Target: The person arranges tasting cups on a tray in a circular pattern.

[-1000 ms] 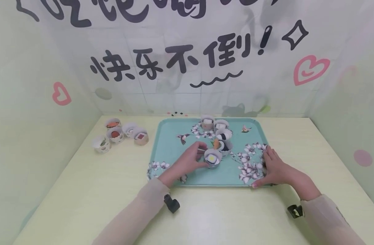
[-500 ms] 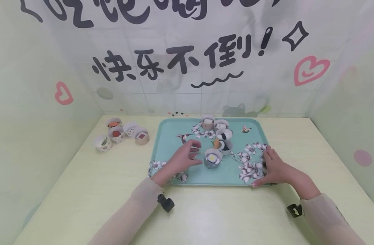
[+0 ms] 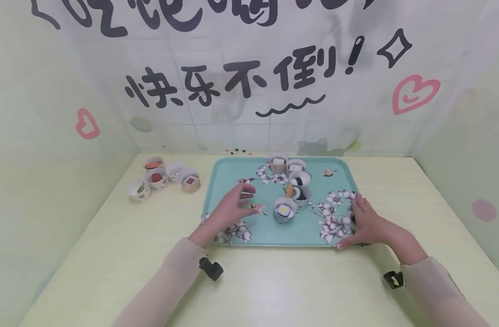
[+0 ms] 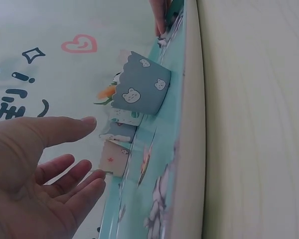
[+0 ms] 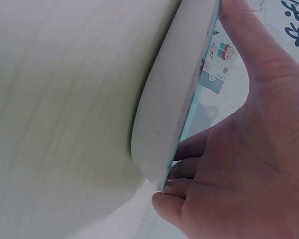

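My left hand (image 3: 229, 209) hovers over the left half of a turquoise floral tray (image 3: 249, 236), fingers spread and holding nothing. To its right, apart from it, stands a paper baking cup (image 3: 285, 212) with a white and yellow filling; in the left wrist view this cup (image 4: 143, 84) is blue-grey with bear prints. Behind it a line of several similar cups (image 3: 300, 179) runs to the tray's back, one with an orange piece (image 3: 290, 190). My right hand (image 3: 372, 225) holds the tray's near right corner, thumb on the front rim, fingers along the right side.
Several more filled cups (image 3: 157, 178) cluster on the pale wooden table (image 3: 274, 286), left of the tray. A printed wall covering (image 3: 233, 109) rises behind, with matching sides left and right. A black wrist camera (image 3: 211, 269) sits at my left cuff.
My left hand has let go of the cup with the white and yellow filling and drawn back to the left. That cup stays on the tray. My right hand has kept its place.
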The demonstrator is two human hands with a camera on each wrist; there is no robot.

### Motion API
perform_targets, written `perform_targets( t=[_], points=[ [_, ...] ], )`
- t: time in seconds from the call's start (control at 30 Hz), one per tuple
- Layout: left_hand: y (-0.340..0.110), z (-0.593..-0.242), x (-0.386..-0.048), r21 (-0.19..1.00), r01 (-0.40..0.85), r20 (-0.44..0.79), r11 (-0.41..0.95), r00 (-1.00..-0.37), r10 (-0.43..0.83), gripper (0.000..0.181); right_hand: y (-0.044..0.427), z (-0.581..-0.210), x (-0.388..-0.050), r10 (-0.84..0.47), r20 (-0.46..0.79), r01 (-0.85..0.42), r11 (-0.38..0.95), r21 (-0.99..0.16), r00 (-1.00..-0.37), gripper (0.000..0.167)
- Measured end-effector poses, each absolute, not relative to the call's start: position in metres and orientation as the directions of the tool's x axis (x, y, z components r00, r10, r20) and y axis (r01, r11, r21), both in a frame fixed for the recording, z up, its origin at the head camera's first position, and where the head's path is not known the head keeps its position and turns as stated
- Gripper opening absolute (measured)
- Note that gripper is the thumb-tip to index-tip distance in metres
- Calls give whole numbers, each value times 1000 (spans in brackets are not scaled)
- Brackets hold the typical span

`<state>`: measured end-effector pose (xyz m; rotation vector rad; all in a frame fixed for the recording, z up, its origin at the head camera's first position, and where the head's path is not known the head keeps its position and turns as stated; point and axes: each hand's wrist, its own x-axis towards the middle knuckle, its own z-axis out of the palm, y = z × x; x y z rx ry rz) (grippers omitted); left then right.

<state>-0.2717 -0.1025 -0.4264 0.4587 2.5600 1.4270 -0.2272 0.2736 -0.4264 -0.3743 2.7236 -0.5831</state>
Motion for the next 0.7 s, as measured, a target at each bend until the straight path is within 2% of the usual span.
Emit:
perform_targets(
  t=[0.23, 0.7],
  points=[
    [-122, -423, -272, 881, 170, 19, 442, -945, 326, 55, 274, -426, -227, -316, -276, -175, 884, -433, -908, 141],
    [-166, -404, -280, 857, 170, 63, 487, -971, 229, 56, 274, -428, -228, -317, -270, -179, 883, -434, -909, 141]
  ],
)
